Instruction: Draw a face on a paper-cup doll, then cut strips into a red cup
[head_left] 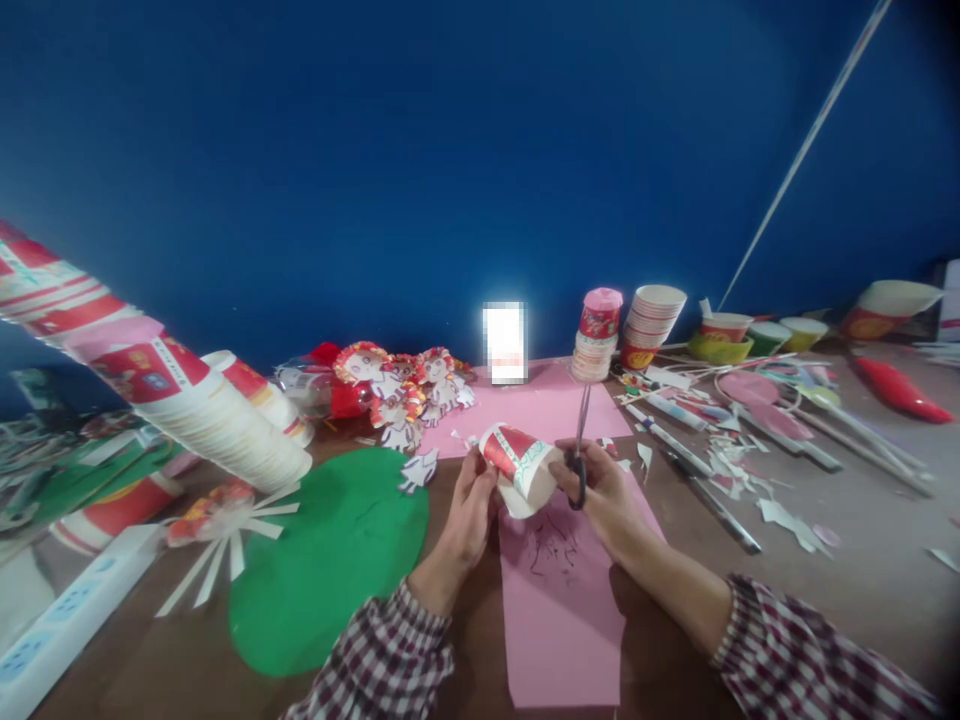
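My left hand point(474, 505) is closed around the left side of a red and white paper cup point(504, 450). The cup is tilted above the pink paper strip point(562, 640), and part of its wall looks cut and folded out at the bottom. In my right hand point(600, 490) is a pair of scissors point(577, 470), its fingers at the handles and its blades pointing up and away. Those fingers are also close to the cup's right edge; whether they touch it I cannot tell. Dark pen marks show on the pink paper below the cup.
Green paper point(330, 560) lies left, beside long stacks of paper cups point(217, 420) and a white power strip point(82, 610). Paper cutout figures point(390, 390) sit behind. Cup stacks point(654, 320) stand at the back. Paper scraps point(739, 465) and pens point(712, 500) lie right.
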